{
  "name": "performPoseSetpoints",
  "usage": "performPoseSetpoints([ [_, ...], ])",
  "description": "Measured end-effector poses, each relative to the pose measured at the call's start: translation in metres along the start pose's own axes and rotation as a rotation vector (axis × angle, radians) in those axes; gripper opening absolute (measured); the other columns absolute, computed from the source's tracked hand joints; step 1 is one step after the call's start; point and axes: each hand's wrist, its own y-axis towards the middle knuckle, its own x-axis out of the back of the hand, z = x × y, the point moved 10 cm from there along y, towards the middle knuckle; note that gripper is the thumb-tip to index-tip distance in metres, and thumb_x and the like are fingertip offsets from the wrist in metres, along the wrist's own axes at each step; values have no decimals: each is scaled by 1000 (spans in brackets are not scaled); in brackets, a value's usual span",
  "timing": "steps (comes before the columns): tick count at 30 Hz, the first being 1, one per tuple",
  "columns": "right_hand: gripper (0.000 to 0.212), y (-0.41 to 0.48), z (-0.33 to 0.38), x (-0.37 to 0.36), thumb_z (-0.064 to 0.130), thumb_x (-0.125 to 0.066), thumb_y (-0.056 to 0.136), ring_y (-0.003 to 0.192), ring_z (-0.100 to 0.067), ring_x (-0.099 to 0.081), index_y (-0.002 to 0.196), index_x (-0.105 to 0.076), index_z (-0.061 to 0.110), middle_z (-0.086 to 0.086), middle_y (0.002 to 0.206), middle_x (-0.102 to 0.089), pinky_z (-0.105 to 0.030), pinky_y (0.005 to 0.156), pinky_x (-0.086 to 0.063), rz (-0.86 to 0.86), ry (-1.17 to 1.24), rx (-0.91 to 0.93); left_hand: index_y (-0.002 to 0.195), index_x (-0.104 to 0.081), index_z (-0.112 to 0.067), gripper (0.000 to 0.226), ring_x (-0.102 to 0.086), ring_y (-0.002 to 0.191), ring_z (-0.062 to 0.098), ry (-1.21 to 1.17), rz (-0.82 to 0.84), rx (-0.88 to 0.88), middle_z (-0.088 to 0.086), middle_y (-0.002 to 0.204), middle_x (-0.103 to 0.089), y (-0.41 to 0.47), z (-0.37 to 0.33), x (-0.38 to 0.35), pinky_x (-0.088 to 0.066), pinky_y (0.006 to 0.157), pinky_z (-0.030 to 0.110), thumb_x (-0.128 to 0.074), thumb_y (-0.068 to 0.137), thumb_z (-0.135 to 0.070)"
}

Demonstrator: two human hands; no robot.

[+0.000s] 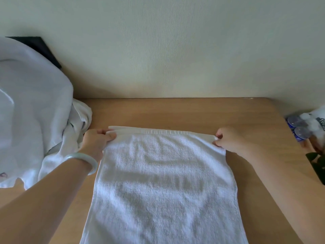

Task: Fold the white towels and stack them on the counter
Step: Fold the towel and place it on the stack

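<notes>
We see a white towel [158, 182] lying flat on the wooden counter [175, 113], and both of the person's hands sit at its far edge, one on each corner. The left hand [97, 140] grips the far left corner: its thumb [111, 137] lies on top of the cloth and the fingers curl beneath, so the corner is pinched between them. The right hand [230, 140] pinches the far right corner with curled fingertips, a small bunch of cloth showing between them. Between the two hands runs the towel's woven band, and just beyond it we make out a second edge of cloth, so the towel looks doubled over there. From the hands the towel stretches back towards the person and runs out of the bottom of the view; we cannot tell how far it goes. On the left wrist, just behind the hand, sits a pale green bangle [88, 162]. Outward of the left hand, close against its knuckles, rises a loose heap of white cloth [31, 111], crumpled and unfolded, and behind that heap a dark flat object [45, 48] leans at the wall [175, 50]. Well outward of the right hand, past the counter's side edge, lies a clear plastic pack [297, 127] of what look like small bottles with blue on them, and nearer the person we see some dark green leaves [316, 164]. Beyond both hands the counter runs on to the pale wall.
</notes>
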Motion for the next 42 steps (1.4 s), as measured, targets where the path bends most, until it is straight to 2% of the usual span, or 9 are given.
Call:
performPoseSetpoints([
  [2,7,9,-4,17,6,-68,85,78,-30,-58,87,-62,2,-18,88,-62,-37,68,-46,-82,99,-13,85,-69,-10,13,-66,89,30,-8,-35,-61,11,89,-67,0,-6,1,-57,82,36,-73,82,2],
  [5,23,26,-9,28,4,-66,86,68,-22,-52,76,-52,19,-5,77,-54,-33,62,-43,-196,326,-56,94,-71,-16,14,-64,89,22,141,-143,-241,3,89,-65,6,-32,3,-53,77,31,-72,84,-7],
  [10,18,39,-15,5,5,-56,91,46,-20,-42,77,-47,13,-9,60,-50,-29,44,-33,-157,604,-156,123,-53,-3,45,-41,110,40,948,-277,-733,22,122,-45,-43,-74,-53,-34,102,44,-71,82,-4],
  [15,15,30,-11,20,6,-52,93,55,-15,-52,81,-55,16,-2,68,-54,-24,48,-41,-302,500,-135,118,-62,-16,34,-48,111,18,911,350,-1098,1,118,-54,-180,-8,-193,-35,105,25,-68,86,-9],
  [17,22,30,-9,31,-2,-50,89,75,-23,-63,83,-62,16,-5,82,-62,-32,67,-55,-383,544,-122,124,-60,-18,38,-50,114,19,945,457,-1170,1,125,-54,-213,14,-229,-41,104,31,-68,87,-15],
  [21,31,7,-2,49,6,-55,90,102,-24,-60,120,-59,9,-7,113,-58,-38,93,-51,-342,486,-101,131,-55,-13,35,-47,117,18,917,487,-1106,2,129,-50,-194,10,-253,-39,105,28,-56,96,-12],
  [27,8,-159,-75,-15,23,-58,91,78,-14,-59,95,-57,17,3,90,-61,-31,67,-49,-152,258,-324,137,-49,-7,53,-47,125,22,1013,348,-1184,6,137,-49,-139,-57,-279,-38,108,32,-43,88,15],
  [34,8,-224,-96,-74,19,-64,87,51,-10,-56,93,-57,20,0,87,-62,-23,45,-42,-127,728,-437,155,-16,-9,74,-7,151,19,1363,684,-1090,5,164,-9,-135,-31,-353,-10,120,29,-38,89,16],
  [42,36,-235,-114,-72,30,-59,91,46,-10,-43,71,-47,2,-4,58,-50,-18,46,-34,-208,959,-473,154,11,-13,82,20,148,15,1365,630,-1057,3,162,19,-120,-3,-359,11,121,33,-21,97,-62],
])
